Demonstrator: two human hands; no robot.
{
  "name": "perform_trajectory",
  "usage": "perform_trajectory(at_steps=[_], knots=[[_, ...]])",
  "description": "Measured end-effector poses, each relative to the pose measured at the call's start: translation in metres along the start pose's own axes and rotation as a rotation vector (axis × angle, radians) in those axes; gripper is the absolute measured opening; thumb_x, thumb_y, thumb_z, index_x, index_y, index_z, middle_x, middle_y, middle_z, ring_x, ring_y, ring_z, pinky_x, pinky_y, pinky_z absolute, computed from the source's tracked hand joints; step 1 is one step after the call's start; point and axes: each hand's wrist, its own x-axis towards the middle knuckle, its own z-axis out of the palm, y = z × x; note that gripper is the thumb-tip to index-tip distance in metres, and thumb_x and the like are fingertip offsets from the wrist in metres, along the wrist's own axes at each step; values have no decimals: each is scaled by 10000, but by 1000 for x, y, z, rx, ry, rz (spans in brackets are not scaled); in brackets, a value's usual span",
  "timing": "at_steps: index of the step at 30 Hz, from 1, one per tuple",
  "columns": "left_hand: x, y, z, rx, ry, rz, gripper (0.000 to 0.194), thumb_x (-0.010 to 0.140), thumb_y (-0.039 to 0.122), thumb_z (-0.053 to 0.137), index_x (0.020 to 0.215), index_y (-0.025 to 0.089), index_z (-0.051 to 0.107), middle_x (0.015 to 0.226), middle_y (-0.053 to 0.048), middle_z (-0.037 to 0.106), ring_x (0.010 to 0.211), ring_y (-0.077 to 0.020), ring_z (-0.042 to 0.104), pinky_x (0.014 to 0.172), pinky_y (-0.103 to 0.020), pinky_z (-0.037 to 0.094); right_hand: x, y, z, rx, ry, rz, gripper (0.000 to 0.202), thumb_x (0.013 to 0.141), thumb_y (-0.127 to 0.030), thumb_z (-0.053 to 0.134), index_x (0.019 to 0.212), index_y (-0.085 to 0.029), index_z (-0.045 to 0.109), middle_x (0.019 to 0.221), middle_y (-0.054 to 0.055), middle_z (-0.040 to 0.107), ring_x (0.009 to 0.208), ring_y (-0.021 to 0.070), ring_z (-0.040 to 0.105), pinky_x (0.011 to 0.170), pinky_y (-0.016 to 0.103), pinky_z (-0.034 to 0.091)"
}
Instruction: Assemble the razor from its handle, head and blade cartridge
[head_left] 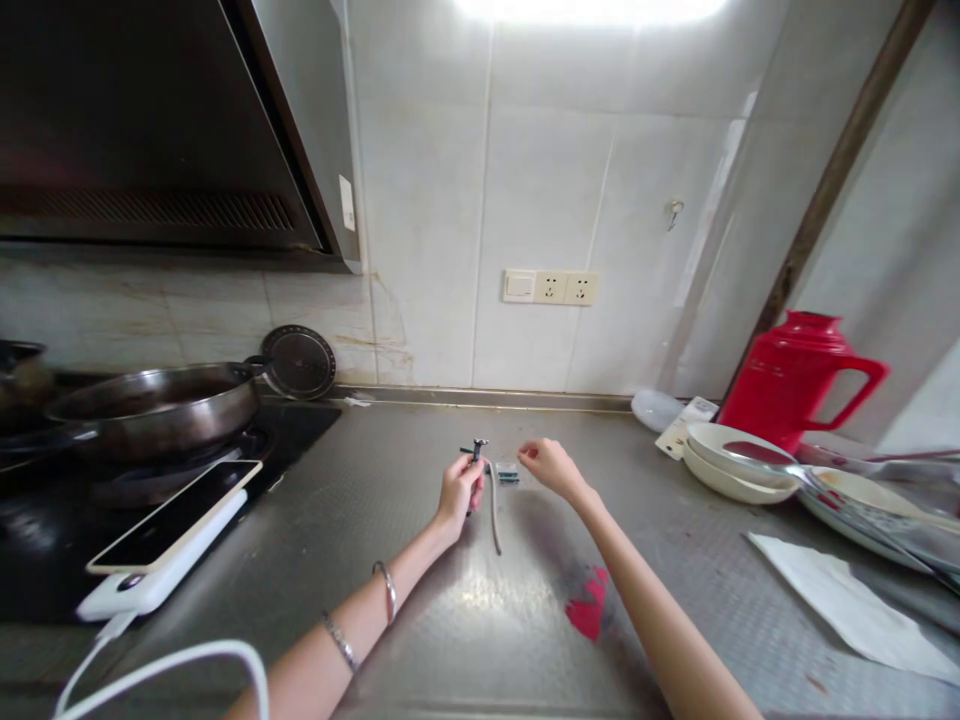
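one silver-topped dark tool (477, 453) stands nearly upright in the left hand (457, 492).

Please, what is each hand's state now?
Left hand: closed, holding a slim black, silver-topped tool.
Right hand: curled; whether holding anything cannot be told.

The small dark tool (478, 453) is held roughly upright, its shiny crosswise head uppermost. Close beside it, a thin greyish cord (494, 510) (slightly curved) extends toward the near side of the metal counter (360, 500). A clear packet (506, 467) showing dark green strips (509, 480) lies by the cord's upper end.
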Motion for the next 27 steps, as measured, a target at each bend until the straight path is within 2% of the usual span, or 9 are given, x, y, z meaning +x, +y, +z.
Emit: perform_trajectory(at_steps=[4, 8, 12, 15, 20, 27], knots=[[4, -4, -2, 28, 0, 2, 336, 678, 464, 598, 802, 156, 551, 483, 70, 453, 343, -57, 386, 361, -183, 298, 15, 14, 9, 20, -88, -162, 230, 780, -259, 505, 861, -200, 712, 869, 52, 692, 799, 150, 615, 693, 210, 410], [6, -5, -2, 53, 35, 3, 349, 664, 471, 599, 810, 157, 554, 525, 39, 502, 450, -101, 495, 466, -213, 381, 22, 23, 23, 22, -138, -227, 206, 777, -253, 538, 867, -194, 714, 912, 54, 672, 799, 141, 601, 711, 210, 416], [6, -2, -1, 92, 71, 102, 266, 677, 406, 612, 761, 154, 582, 549, 24, 496, 536, -102, 475, 561, -217, 371, 18, 25, 32, -4, -128, -278, 222, 796, -273, 526, 903, -207, 709, 958, 54, 651, 835, 144, 587, 708, 209, 407], [5, 0, -1, 122, 73, 153, 228, 690, 379, 606, 750, 159, 594, 540, 34, 453, 537, -99, 421, 560, -215, 332, 13, 22, 35, -25, -137, -268, 230, 808, -289, 515, 919, -227, 706, 990, 47, 638, 852, 144, 582, 708, 206, 400], [5, 0, -2, 136, 53, 152, 211, 715, 357, 575, 778, 157, 591, 540, 34, 440, 545, -105, 403, 563, -217, 305, 9, 19, 37, -38, -140, -205, 241, 833, -306, 499, 927, -221, 703, 1017, 47, 627, 873, 138, 583, 723, 197, 399], [5, -2, -1, 124, 63, 135, 221, 693, 370, 597, 766, 162, 593, 561, 29, 448, 553, -108, 417, 569, -221, 313, 8, 18, 39, -44, -101, -242, 229, 846, -274, 491, 899, -203, 702, 1002, 48, 640, 924, 144, 579, 756, 194, 395]])
